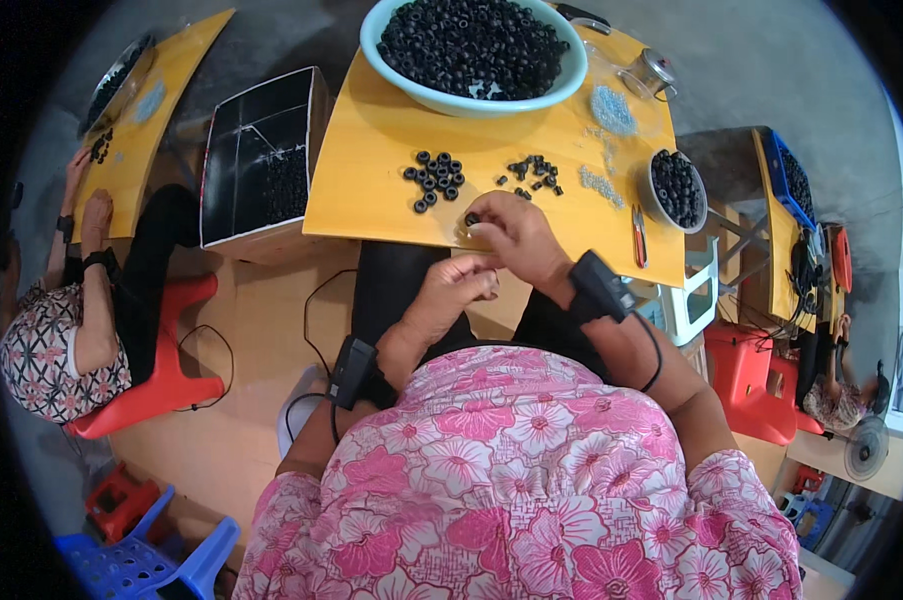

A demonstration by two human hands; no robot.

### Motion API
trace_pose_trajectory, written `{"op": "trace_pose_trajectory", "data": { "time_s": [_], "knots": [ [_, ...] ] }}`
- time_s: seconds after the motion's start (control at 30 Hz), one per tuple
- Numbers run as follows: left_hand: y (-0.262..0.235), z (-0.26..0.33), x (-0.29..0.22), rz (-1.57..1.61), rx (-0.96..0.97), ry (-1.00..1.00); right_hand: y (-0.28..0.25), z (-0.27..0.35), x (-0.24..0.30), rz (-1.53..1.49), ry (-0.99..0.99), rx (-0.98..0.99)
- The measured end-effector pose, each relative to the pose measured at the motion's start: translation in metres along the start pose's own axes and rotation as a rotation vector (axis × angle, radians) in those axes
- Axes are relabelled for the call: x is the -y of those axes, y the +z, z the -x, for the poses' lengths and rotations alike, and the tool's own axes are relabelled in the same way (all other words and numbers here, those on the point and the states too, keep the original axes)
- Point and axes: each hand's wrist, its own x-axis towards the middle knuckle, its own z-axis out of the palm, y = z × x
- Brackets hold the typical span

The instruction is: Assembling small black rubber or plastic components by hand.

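Note:
My right hand [519, 236] is at the table's near edge, thumb and fingertips pinched on a small black ring-shaped part [471, 219]. Just below it, against the right wrist, is my left hand [449, 298], its fingers curled closed; whatever they may hold is hidden. A loose group of black rings [434, 182] lies on the yellow table [371, 130] beyond my hands. To its right are smaller black pieces [533, 172], then a scatter of tiny clear pieces [601, 185].
A pale blue basin [373, 50] heaped with black rings stands at the back. On the right are a smaller bowl [698, 221] of black parts, a red-handled tool [639, 240] and a metal cup [653, 70]. A black-lined box [233, 150] and a seated person [66, 340] are left.

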Motion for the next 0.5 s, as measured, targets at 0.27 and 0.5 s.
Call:
{"op": "trace_pose_trajectory", "data": {
  "time_s": [0.27,0.5],
  "knots": [
    [0.014,0.008,-0.005,0.178,-0.129,0.243,-0.012,0.048,-0.008,-0.760,0.480,0.176],
    [0.010,0.003,0.005,-0.053,-0.087,0.262,-0.012,0.056,-0.001,-0.924,0.577,0.195]
  ]
}}
